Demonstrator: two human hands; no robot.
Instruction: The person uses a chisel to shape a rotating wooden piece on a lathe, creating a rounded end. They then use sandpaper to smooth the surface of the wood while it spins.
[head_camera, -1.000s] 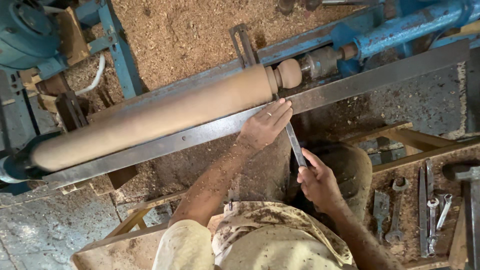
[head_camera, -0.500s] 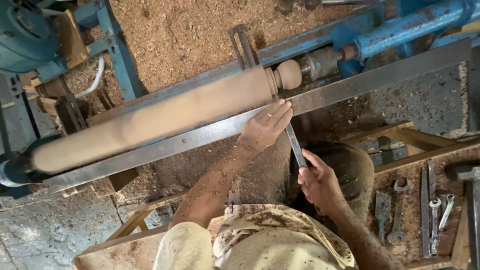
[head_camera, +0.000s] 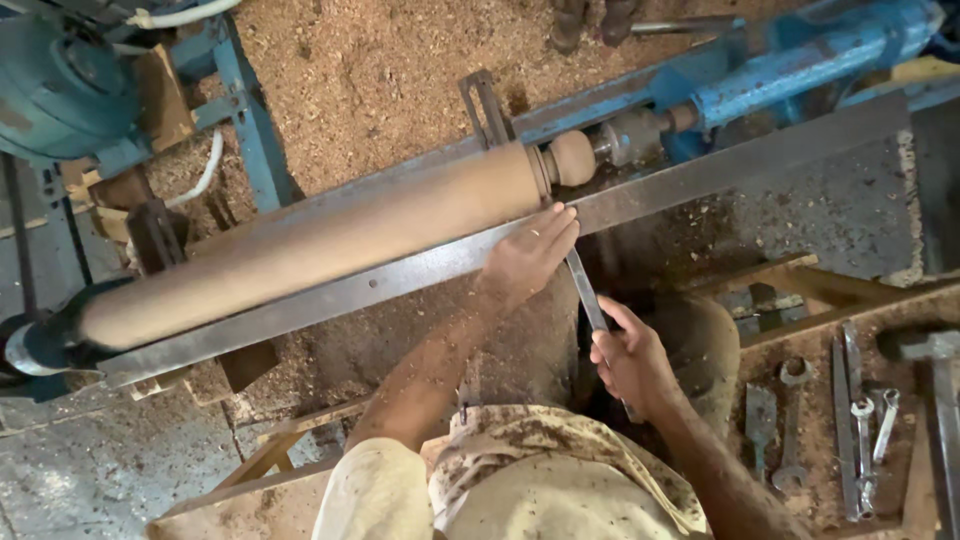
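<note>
both hands grip a long flat steel chisel (head_camera: 586, 295), left hand (head_camera: 527, 258) near its tip, right hand (head_camera: 628, 360) at the handle

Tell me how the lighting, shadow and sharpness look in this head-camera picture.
Head view: soft, even light, no glare; the left hand and right hand on the metal tool are sharp; the wooden cylinder looks smooth and slightly blurred; deep shadow lies under the steel bar; the edges bend slightly.

Metal rest bar (head_camera: 400, 280) and wooden cylinder (head_camera: 310, 245) block ahead of left grip (head_camera: 525, 258); sawdust floor (head_camera: 400, 70) beyond lathe open.
</note>
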